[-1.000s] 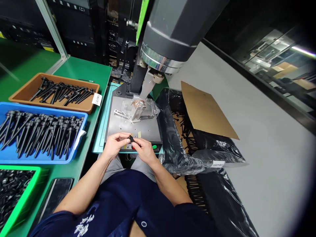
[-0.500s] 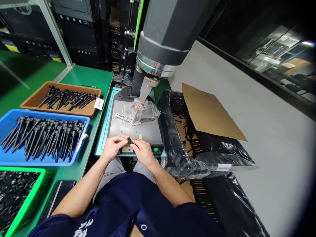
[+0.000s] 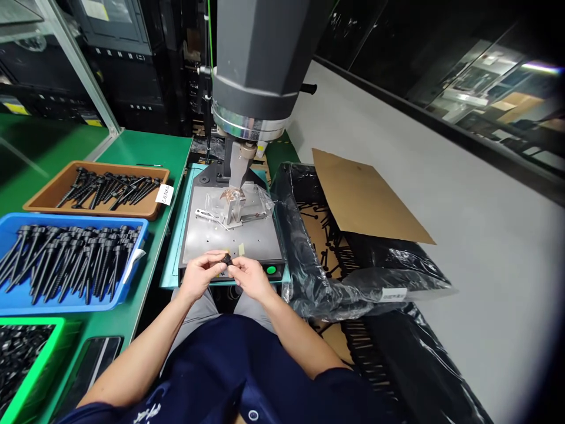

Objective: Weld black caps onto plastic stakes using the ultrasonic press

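Note:
A small black part point(image 3: 226, 259) is pinched between both hands above the front edge of the machine's metal base point(image 3: 207, 240). My left hand point(image 3: 200, 275) closes thumb and fingers on its left side. From the right, my right hand point(image 3: 250, 277) grips the same part with its fingertips. Behind the hands, a metal fixture point(image 3: 233, 209) wrapped in clear plastic stands on the base, under the tip of the machine head point(image 3: 256, 65).
At left are an orange tray point(image 3: 48, 203) and a blue tray point(image 3: 132, 277) of black screw-like parts, and a green bin point(image 3: 42, 359) of small black pieces. A plastic-lined box point(image 3: 304, 259) with cardboard point(image 3: 366, 194) stands at right. A green button point(image 3: 271, 270) is near my right hand.
The camera view has shifted, so the machine and trays appear further left. Both hands still hold the black part, which now looks slightly turned.

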Motion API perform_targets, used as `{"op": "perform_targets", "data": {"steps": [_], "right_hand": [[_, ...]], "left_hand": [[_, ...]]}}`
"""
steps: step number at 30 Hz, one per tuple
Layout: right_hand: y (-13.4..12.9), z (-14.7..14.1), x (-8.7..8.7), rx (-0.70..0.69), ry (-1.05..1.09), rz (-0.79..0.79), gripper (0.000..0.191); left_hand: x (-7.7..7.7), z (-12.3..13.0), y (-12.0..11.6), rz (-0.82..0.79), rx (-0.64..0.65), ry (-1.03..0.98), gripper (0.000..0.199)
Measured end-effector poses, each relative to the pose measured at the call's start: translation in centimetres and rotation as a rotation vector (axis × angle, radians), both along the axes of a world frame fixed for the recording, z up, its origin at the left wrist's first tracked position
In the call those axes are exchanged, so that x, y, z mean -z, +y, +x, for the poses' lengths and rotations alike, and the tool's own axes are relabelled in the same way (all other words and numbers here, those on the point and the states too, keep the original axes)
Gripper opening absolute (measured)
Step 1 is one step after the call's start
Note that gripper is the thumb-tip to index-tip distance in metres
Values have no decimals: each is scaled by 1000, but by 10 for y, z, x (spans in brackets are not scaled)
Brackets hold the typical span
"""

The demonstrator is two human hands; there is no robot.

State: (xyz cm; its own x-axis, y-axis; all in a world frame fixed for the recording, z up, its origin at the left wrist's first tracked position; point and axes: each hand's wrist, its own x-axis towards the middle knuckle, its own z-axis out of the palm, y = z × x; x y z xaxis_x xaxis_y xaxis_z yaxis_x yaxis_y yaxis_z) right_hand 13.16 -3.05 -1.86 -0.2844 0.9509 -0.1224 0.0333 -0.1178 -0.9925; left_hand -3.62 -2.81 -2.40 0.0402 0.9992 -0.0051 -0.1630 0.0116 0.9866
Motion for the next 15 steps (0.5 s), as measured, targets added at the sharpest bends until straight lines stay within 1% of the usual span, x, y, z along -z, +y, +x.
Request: {"op": "perform_targets", "data": {"steps": [3, 7, 8, 9, 11, 13, 15], "right_hand": [[2, -1, 2, 32, 99, -37, 27], [8, 3, 4, -6, 250, -82, 47], [12, 6, 6, -1, 264, -95, 48], [16, 10, 8, 23, 269, -110, 48], [31, 18, 13, 127, 285, -133, 46], [50, 25, 14, 249, 336, -118, 44], [72, 31, 9, 328, 433, -81, 40]], "left_hand": [[0, 5, 2, 37, -6, 57, 33], [2, 16, 9, 68, 62, 101, 30], [2, 19, 12, 64, 67, 96, 31], [2, 23, 15, 51, 60, 87, 33], [-1, 29, 24, 8, 28, 37, 40], [-8, 35, 35, -24, 12, -67, 51], [-17, 41, 48, -28, 28, -216, 66]]}}
